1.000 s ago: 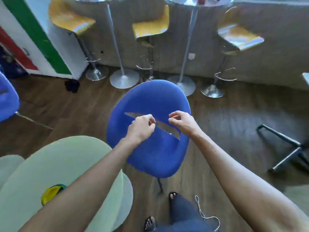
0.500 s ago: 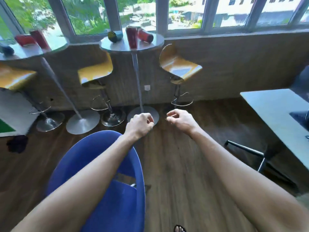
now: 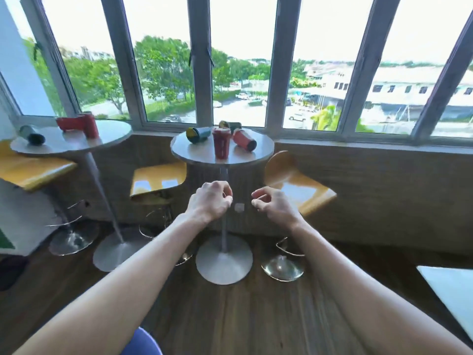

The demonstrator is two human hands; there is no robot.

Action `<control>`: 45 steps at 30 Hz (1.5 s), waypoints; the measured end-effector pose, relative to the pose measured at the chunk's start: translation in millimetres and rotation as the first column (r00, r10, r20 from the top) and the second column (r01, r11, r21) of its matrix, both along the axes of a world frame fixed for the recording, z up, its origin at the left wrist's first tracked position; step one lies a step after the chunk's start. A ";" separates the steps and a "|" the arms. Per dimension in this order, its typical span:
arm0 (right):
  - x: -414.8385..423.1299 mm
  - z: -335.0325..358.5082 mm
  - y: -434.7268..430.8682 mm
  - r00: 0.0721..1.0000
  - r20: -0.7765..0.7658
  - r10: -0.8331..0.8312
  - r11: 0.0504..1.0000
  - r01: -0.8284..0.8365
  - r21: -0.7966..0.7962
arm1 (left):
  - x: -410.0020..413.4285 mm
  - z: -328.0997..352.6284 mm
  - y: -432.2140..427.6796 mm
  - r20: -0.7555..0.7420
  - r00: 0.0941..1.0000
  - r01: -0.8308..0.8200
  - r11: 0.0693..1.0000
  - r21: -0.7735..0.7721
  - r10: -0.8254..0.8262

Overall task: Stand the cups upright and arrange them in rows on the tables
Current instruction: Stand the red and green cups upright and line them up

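Head view: no brand, label or legible writing shows on any cup or surface. Centre round table (image 3: pixel 261 152), a grey top on a single metal post with a disc base, stands against the window wall and carries four cups. Upright red cup (image 3: pixel 221 143) stands near the front middle of the top. Tipped red cup (image 3: pixel 244 140) lies on its side just right of it, with its dark open end turned toward the front right. Teal cup (image 3: pixel 198 134) lies on its side to the left, showing a yellow end toward the left. Dark cup (image 3: pixel 230 125) lies at the back by the window, partly hidden behind the red ones; its colour is hard to read. Left round table (image 3: pixel 112 133) holds two red cups (image 3: pixel 78 123) close together near the back, one upright and one seemingly lying on its side, plus a dark-ended cup (image 3: pixel 32 134) lying on its side near the left edge. Yellow stools (image 3: pixel 294 179) stand beside both tables. Left hand (image 3: pixel 210 199) and right hand (image 3: pixel 273 206) are held out in mid-air, below and in front of the centre table, well apart from every cup. Both hands are loosely curled with fingers bent inward and grasp nothing.
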State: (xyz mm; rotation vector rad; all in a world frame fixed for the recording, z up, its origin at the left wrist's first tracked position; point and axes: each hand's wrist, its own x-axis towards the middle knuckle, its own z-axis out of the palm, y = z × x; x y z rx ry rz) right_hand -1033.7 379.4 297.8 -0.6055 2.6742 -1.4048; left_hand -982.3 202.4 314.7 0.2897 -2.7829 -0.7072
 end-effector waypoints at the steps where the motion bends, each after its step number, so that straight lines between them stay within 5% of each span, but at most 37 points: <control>1: -21.4 3.3 -8.3 1.000 -0.007 0.008 1.000 -0.008 -0.004 | -21.1 1.7 -9.5 -0.013 1.000 -0.004 1.000 0.002 0.004; 20: -390.5 36.1 -118.3 0.998 -0.050 -0.034 0.999 0.036 0.034 | -357.9 12.0 -138.9 -0.119 0.981 -0.151 0.988 0.024 0.153; 24: -467.0 31.4 -146.9 0.999 -0.027 -0.032 0.996 0.034 0.079 | -415.6 -0.4 -166.9 -0.053 0.984 -0.152 0.954 0.259 0.171; 30: -538.3 27.5 -188.8 0.999 0.016 -0.036 0.965 0.030 0.262 | -451.3 -25.4 -198.8 -0.013 1.000 0.002 0.820 0.572 0.006; 38: -581.1 -1.5 -216.8 0.988 0.092 -0.121 0.914 0.075 0.398 | -478.7 -60.9 -228.4 -0.002 0.979 0.155 0.732 0.663 -0.206; 45: -588.9 -24.0 -223.6 0.959 0.092 -0.268 0.874 0.201 0.442 | -509.8 -58.7 -275.6 -0.001 0.959 0.228 0.767 0.599 -0.284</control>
